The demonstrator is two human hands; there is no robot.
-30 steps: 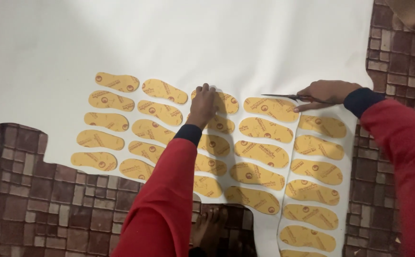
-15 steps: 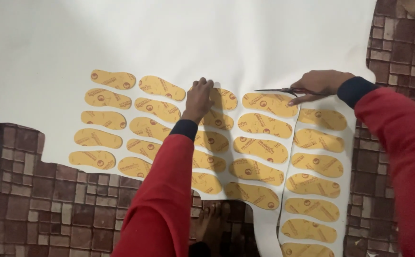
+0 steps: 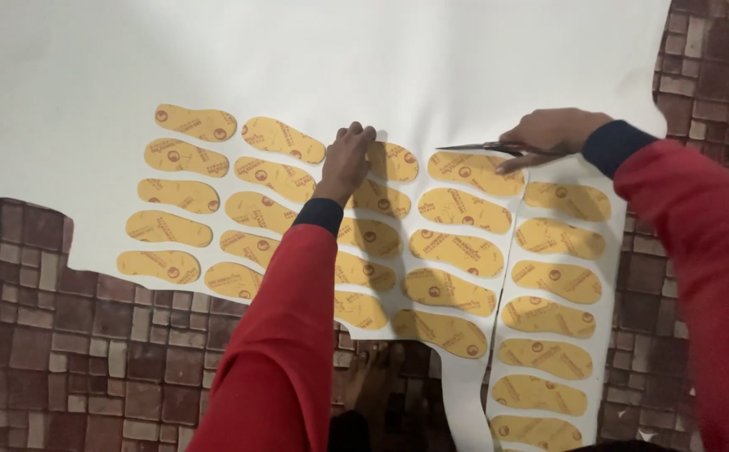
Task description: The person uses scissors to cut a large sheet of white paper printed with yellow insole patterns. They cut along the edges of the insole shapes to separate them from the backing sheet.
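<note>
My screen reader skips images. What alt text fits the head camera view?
A right hand holds scissors at a white sheet printed with rows of orange sole shapes, while the left hand presses the sheet flat on a brown tiled floor.

A floor of small brown mosaic tiles (image 3: pixel 71 368) is seen around the work. What appears to be a bare foot (image 3: pixel 374 377) is glimpsed at the bottom edge.

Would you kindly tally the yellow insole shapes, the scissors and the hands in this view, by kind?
Yellow insole shapes: 27, some partly covered by the arm
Scissors: 1
Left hand and right hand: 2
Total: 30
</note>
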